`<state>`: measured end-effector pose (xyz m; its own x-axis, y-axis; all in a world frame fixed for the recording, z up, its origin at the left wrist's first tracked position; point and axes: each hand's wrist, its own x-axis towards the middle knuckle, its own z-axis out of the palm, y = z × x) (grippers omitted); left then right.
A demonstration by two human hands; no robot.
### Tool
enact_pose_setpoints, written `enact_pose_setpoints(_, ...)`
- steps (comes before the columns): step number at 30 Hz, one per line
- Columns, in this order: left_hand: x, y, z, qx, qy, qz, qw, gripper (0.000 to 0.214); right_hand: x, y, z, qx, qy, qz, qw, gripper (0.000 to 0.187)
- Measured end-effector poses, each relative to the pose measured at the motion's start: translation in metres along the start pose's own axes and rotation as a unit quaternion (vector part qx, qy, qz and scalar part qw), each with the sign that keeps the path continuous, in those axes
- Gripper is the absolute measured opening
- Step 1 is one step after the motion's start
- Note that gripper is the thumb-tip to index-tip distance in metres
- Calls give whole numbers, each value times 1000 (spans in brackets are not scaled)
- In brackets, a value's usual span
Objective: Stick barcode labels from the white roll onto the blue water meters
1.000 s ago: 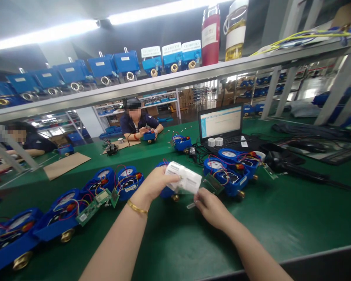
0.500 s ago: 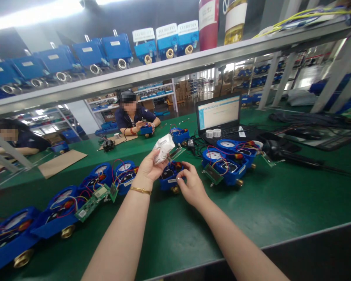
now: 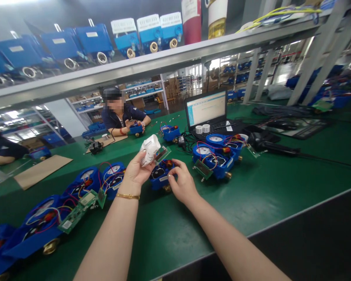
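Observation:
My left hand (image 3: 136,170), with a gold bracelet at the wrist, is closed around a white plastic cover (image 3: 150,148) held up above the green bench, with a small green circuit board (image 3: 163,153) beside it. Just below sits an open blue meter body (image 3: 160,176) with red and black wires. My right hand (image 3: 182,183) rests against that meter's right side, fingers curled at its edge; whether it grips anything is unclear.
Several open blue meters with dangling circuit boards (image 3: 78,203) lie along the left of the green bench (image 3: 266,195), two more (image 3: 215,156) to the right. An open laptop (image 3: 209,113) stands behind. Across the bench a seated person (image 3: 119,115) holds a meter. A shelf (image 3: 152,64) overhead carries blue meters.
My left hand lifted the white cover from in front of me up and away, turning it on end. My right hand let go of it and dropped to the blue meter.

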<state>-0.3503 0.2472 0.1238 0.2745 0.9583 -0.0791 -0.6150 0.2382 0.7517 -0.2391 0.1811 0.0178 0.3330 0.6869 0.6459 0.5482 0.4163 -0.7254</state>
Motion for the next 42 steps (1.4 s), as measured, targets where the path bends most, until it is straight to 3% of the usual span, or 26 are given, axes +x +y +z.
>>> enact_pose_setpoints(24,-11,-9,-9,-15,19,-6,1000,33,-4,-8,10,-23,44,25,998,7)
enact_pose_setpoints(33,-9,-11,-16,-22,-4,-7,1000,33,-4,-10,19,-47,64,63,995,33)
enact_pose_setpoints(36,-8,-11,-18,-23,-14,-9,1000,33,2,0,14,-21,45,100,994,59)
enact_pose_setpoints(40,-17,-12,-20,-15,-35,-10,999,31,7,13,4,8,-14,84,996,44)
enact_pose_setpoints(42,-28,-11,-25,-7,-49,-10,999,29,6,17,1,24,-43,56,997,50)
